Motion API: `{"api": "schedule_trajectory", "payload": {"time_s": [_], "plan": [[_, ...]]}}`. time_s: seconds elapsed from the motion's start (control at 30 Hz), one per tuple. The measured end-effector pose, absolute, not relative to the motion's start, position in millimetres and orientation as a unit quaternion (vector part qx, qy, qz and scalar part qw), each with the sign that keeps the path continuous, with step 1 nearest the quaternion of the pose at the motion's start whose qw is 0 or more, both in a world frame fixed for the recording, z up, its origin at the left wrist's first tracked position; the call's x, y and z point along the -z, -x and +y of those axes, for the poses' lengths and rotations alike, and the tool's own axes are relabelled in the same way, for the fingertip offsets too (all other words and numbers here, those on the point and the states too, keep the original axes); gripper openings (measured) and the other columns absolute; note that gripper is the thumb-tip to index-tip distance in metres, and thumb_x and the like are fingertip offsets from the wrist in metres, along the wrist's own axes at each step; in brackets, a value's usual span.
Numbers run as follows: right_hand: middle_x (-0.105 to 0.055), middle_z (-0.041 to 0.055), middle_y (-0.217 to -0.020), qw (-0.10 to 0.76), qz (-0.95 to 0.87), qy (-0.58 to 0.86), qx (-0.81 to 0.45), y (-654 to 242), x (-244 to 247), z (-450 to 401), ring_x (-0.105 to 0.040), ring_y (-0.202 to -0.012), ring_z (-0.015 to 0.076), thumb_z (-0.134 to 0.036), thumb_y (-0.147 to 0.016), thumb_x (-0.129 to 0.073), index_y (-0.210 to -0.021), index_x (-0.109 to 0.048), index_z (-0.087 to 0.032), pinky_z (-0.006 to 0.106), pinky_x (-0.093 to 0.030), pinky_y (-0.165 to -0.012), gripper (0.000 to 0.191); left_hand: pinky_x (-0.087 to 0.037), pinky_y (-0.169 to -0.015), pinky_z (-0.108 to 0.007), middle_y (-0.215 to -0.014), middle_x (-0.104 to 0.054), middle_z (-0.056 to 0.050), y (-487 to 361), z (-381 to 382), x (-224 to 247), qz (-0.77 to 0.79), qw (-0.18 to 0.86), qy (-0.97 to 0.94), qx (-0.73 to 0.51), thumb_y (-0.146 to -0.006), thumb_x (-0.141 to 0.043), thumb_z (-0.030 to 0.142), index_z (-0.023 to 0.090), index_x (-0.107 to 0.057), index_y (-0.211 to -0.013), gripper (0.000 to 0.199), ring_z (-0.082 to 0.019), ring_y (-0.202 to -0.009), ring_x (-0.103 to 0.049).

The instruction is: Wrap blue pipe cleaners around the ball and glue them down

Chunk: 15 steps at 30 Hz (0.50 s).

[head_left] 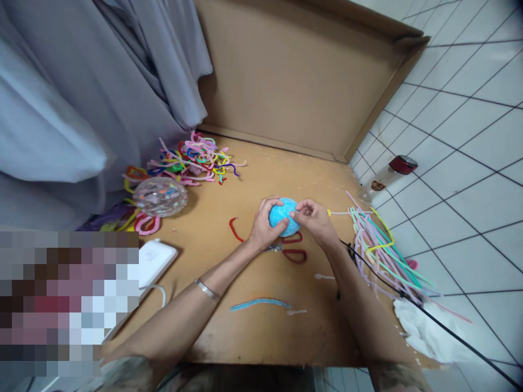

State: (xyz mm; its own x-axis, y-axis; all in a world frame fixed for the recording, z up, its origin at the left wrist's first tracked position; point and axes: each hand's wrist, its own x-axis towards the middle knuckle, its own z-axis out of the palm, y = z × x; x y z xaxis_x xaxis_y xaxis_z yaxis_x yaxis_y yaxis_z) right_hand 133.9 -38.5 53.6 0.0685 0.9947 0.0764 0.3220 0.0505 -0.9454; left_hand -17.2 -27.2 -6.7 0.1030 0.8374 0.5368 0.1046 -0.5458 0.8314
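A round blue piece (281, 215), which looks like coiled pipe cleaner, is held above the middle of the wooden table. My left hand (265, 224) wraps around its left side, with the thumb along the lower front. At its right edge, my right hand (312, 218) is closed in a pinch, the thumb tip against the coil. Whether a loose end lies between those fingers is too small to see. Below the ball lie red-handled scissors (295, 256), partly hidden behind it and my left hand. A blue pipe cleaner strip (260, 302) rests closer to the front edge.
Multicoloured pipe cleaners (196, 158) are heaped at back left, beside a clear speckled ball (160, 197). More pipe cleaners (379, 250) and a red-lidded bottle (388, 177) stand right. A white power bank (157, 258) lies left. A black cable (392, 294) crosses the right side.
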Motion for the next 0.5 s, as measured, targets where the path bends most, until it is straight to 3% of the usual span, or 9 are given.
{"api": "schedule_trajectory", "payload": {"time_s": [0.23,0.5], "plan": [[-0.044,-0.0066,-0.057,0.448,-0.574,0.584,-0.36,-131.2,-50.4,-39.5,-0.039,-0.051,0.0077,-0.04,-0.053,-0.072,-0.07,-0.055,-0.02,0.022,-0.032,-0.047,0.031,-0.046,-0.099,-0.043,-0.109,-0.059,-0.008,14.3,-28.7,1.9,0.368,0.325,-0.646,-0.585,-0.077,-0.059,0.031,0.02,-0.054,-0.096,0.022,-0.024,-0.112,-0.057],[-0.044,-0.0073,-0.054,0.429,-0.565,0.599,-0.371,-132.4,-50.7,-39.7,-0.039,-0.05,0.0079,-0.039,-0.052,-0.072,-0.068,-0.055,-0.02,0.023,-0.032,-0.047,0.031,-0.045,-0.099,-0.042,-0.11,-0.058,-0.008,13.0,-30.1,1.7,0.359,0.342,-0.645,-0.581,-0.077,-0.06,0.031,0.021,-0.053,-0.095,0.022,-0.024,-0.112,-0.056]]}}
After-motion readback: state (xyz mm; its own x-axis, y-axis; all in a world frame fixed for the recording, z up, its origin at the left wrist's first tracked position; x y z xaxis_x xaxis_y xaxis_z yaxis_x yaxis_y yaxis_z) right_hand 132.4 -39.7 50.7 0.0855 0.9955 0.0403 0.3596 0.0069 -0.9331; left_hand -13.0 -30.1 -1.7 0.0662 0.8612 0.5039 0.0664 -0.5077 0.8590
